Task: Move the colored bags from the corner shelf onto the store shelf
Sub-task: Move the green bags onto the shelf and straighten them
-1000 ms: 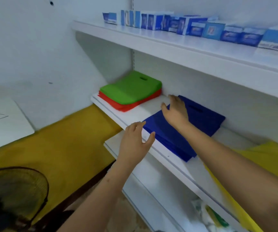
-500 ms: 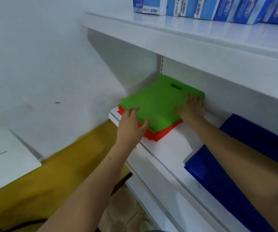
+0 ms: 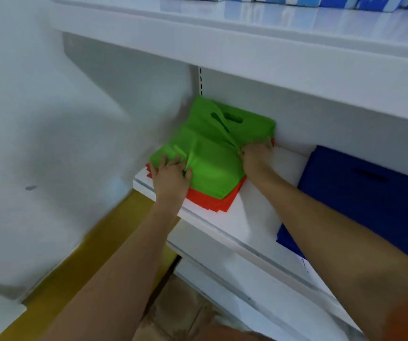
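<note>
A stack of green bags (image 3: pixel 212 153) lies on a stack of red bags (image 3: pixel 210 198) at the left end of the white middle shelf (image 3: pixel 242 225). My left hand (image 3: pixel 171 175) pinches the green bags at their near left edge, bunching the fabric. My right hand (image 3: pixel 257 156) grips their right edge, fingers curled into the fabric, and the top bag wrinkles up between my hands. A stack of dark blue bags (image 3: pixel 360 193) lies flat further right on the same shelf, partly behind my right forearm.
The upper shelf (image 3: pixel 247 48) hangs close above the bags, with blue and white boxes (image 3: pixel 333 0) along its top. A white wall (image 3: pixel 50 119) closes the left side. A yellow surface (image 3: pixel 75 274) lies below left, and a lower shelf (image 3: pixel 235 274) sits beneath.
Both hands went from the blue bags to the green stack. Since half a second ago they have closed on its edges, and the top green bag has bunched up.
</note>
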A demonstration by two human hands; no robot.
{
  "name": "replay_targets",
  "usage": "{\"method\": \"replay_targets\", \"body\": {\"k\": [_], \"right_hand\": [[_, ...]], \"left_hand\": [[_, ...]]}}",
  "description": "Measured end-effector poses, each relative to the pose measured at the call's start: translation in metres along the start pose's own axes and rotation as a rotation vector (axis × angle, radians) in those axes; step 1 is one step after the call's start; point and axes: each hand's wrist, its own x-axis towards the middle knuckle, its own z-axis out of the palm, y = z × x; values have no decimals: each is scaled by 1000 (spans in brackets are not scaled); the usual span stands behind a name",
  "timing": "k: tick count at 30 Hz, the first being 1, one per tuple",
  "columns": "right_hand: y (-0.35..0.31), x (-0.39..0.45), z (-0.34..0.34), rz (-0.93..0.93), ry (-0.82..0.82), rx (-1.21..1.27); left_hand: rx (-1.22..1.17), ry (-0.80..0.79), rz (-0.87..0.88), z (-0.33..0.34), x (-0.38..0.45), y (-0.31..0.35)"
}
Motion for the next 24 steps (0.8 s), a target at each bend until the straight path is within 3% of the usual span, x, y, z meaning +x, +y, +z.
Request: {"method": "replay_targets", "body": {"k": [6,9,12,19,24], "right_hand": [[-5,-36,-19,160,65,300],[12,-63,-41,253,131,355],[50,-97,-69,371,221,409],[190,-209,-122,516,488,597],[316,-339,-133,618,731,522]], "left_hand": [[-150,96,83,-13,-9,3],[-437,265,118,-20,-20,21],[-629,334,178,-32,-41,72],[-864,121,388,-22,-127,207],[-960,-34,570,-1,-240,326]]}}
